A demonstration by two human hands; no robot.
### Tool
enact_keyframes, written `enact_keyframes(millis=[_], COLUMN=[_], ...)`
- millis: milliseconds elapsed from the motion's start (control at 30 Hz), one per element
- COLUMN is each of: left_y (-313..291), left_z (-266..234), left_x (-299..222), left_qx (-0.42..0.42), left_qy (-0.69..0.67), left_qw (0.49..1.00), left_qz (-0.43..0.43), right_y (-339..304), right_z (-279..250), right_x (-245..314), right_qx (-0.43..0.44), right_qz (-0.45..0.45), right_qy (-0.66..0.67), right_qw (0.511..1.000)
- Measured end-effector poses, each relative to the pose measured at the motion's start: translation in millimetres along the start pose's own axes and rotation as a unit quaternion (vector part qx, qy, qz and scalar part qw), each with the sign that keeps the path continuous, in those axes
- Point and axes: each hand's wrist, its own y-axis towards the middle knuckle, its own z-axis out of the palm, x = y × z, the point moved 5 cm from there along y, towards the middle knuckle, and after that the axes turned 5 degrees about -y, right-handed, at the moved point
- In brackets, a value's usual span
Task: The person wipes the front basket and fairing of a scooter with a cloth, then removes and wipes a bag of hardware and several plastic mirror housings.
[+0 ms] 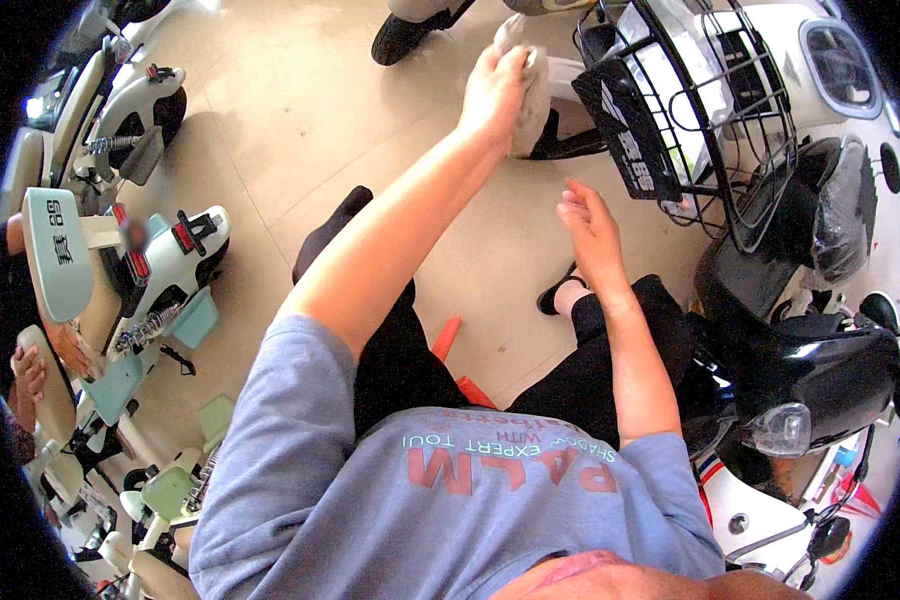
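Observation:
My left hand [492,95], at the end of my outstretched arm, is closed round a crumpled grey-white cloth [533,105]. Part of the cloth sticks out above my fingers. Right beside it are the white fender [565,78] and black front wheel [568,145] of a scooter; whether the cloth touches them I cannot tell. My right hand [595,238] hangs in the air below the scooter's black wire basket [710,110], its fingers loosely bent and nothing in them.
Parked scooters crowd both sides, among them a pale green and white one [195,245] at left and a black one [810,370] at right. Another person's hand [28,372] rests on a seat at far left. An orange-red object [450,338] shows between my legs on the tiled floor [270,120].

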Motion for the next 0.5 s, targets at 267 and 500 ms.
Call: enact_keyframes(millis=[267,500], left_y=[40,15], left_z=[26,-9], left_x=[19,46], left_qx=[0.129,0.103], left_qy=[0.165,0.378], left_qw=[0.975,0.920], left_qz=[0.068,-0.003], right_y=[14,27], right_z=[29,47], right_x=[45,72], right_qx=[0.053,0.106], right_qz=[-0.095,-0.166], right_qy=[-0.093,-0.153], right_qw=[0.990,0.968])
